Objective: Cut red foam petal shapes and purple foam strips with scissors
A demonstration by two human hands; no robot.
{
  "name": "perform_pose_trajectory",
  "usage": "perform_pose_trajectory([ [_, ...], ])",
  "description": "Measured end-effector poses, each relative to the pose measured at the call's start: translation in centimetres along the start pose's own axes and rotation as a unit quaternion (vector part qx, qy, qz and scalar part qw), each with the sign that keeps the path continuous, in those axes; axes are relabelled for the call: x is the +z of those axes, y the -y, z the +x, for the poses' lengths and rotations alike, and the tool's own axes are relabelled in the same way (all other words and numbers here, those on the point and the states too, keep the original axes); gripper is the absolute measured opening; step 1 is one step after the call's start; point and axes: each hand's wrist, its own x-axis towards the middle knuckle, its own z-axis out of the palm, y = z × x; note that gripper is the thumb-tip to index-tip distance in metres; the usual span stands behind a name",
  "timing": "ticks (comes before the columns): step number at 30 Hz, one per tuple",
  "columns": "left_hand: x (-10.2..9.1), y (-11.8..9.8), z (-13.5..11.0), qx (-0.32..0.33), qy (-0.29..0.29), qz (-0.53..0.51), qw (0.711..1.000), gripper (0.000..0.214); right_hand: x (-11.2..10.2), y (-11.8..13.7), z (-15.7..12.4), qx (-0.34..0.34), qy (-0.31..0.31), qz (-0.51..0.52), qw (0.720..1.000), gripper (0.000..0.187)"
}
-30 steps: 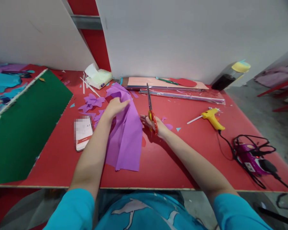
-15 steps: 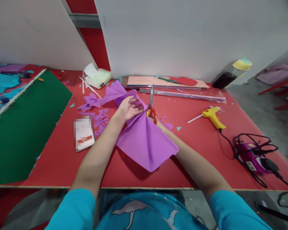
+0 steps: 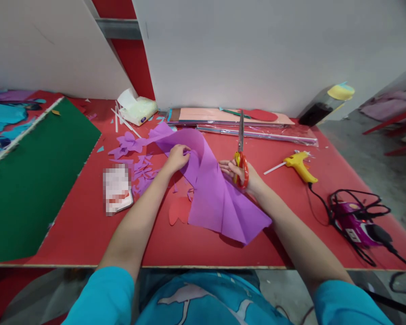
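A large creased sheet of purple paper point(image 3: 208, 189) lies loosely curved across the middle of the table, its front corner spread toward me. My left hand point(image 3: 178, 158) is closed at the sheet's left part, the fingertips pinching its edge. Scissors point(image 3: 241, 149) with red and yellow handles hang on my right hand point(image 3: 242, 175), blades pointing up and away from me. The fingers of that hand reach to the sheet's right side. A red paper heart-like cutout point(image 3: 179, 210) lies partly under the purple sheet.
Purple scraps point(image 3: 144, 174) and a purple paper flower point(image 3: 128, 142) lie left, beside a phone point(image 3: 117, 189). A green board point(image 3: 43, 180) covers the far left. At right are a yellow glue gun point(image 3: 299, 164), a corded purple device point(image 3: 355, 223) and a bottle point(image 3: 326, 106).
My right hand has moved right with the scissors, out from behind the paper. The purple sheet has opened out and shifted right, uncovering the red cutout. My left hand's fingers have closed.
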Motion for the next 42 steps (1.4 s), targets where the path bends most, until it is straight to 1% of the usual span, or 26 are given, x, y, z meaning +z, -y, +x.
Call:
perform_pose_trajectory([
  [3,0.2,0.5,-0.2,0.037,0.023,0.111,0.993,0.044,-1.4,0.2,-0.8,0.003,-0.011,0.031,0.999,0.045],
  [5,0.5,0.8,-0.3,0.046,0.040,0.167,0.984,0.057,-2.3,0.3,-1.3,0.022,-0.008,0.015,1.000,0.042],
  [7,0.5,1.1,-0.5,0.046,0.054,0.208,0.976,0.063,-2.9,0.2,-1.8,0.046,-0.001,-0.004,0.999,0.044],
  [9,0.2,1.3,-0.5,0.034,0.064,0.267,0.961,0.068,-3.2,0.0,-2.4,0.063,0.004,-0.007,0.998,0.046],
  [13,-1.1,1.3,-0.6,-0.005,0.075,0.388,0.919,0.072,-2.9,-0.5,-3.4,0.078,0.029,-0.010,0.996,0.044],
  [16,-1.7,0.9,-1.0,-0.021,0.061,0.413,0.909,0.072,-2.8,-0.2,-3.9,0.062,0.014,-0.051,0.997,0.046],
  [18,-1.9,0.4,-1.3,-0.015,0.038,0.421,0.906,0.072,-2.9,0.1,-4.3,0.049,-0.007,-0.080,0.996,0.046],
  [19,-1.9,0.1,-1.4,0.002,0.026,0.424,0.905,0.072,-3.0,0.4,-4.6,0.046,-0.017,-0.091,0.995,0.045],
  [21,-1.8,-0.6,-1.7,0.070,0.012,0.424,0.903,0.076,-3.4,0.7,-5.0,0.046,-0.035,-0.100,0.993,0.042],
  [22,-1.7,-0.9,-1.8,0.117,0.017,0.423,0.899,0.079,-3.7,0.7,-5.2,0.045,-0.040,-0.100,0.993,0.041],
  [24,-1.3,-1.5,-2.0,0.219,0.047,0.416,0.882,0.078,-4.3,0.6,-5.7,0.046,-0.042,-0.095,0.994,0.041],
  [25,-1.1,-1.8,-2.1,0.265,0.068,0.409,0.871,0.073,-4.6,0.3,-5.9,0.052,-0.042,-0.093,0.993,0.041],
  [27,-0.7,-2.3,-2.2,0.336,0.112,0.387,0.851,0.051,-5.1,-0.4,-6.2,0.072,-0.041,-0.096,0.992,0.042],
  [29,-0.4,-2.8,-2.4,0.372,0.138,0.364,0.843,0.024,-5.6,-1.3,-6.3,0.084,-0.035,-0.101,0.991,0.045],
  [30,-0.3,-3.0,-2.5,0.382,0.141,0.353,0.843,0.016,-5.7,-1.7,-6.4,0.082,-0.029,-0.099,0.991,0.047],
  [32,-0.4,-3.4,-2.7,0.395,0.122,0.330,0.848,0.013,-5.6,-2.1,-6.4,0.073,-0.012,-0.087,0.993,0.048],
  [35,-1.0,-4.1,-2.9,0.412,0.067,0.292,0.860,0.014,-4.7,-1.8,-6.4,0.056,0.005,-0.056,0.997,0.049],
  [36,-1.2,-4.3,-3.0,0.415,0.049,0.282,0.863,0.015,-4.3,-1.5,-6.5,0.053,0.002,-0.047,0.998,0.050],
  [39,-1.9,-5.0,-3.2,0.414,-0.004,0.272,0.869,0.016,-3.0,-0.9,-6.5,0.045,0.026,-0.056,0.997,0.052],
  [42,-2.3,-5.5,-3.5,0.401,-0.042,0.288,0.869,0.016,-1.8,-1.0,-6.6,0.040,0.062,-0.087,0.993,0.045],
])
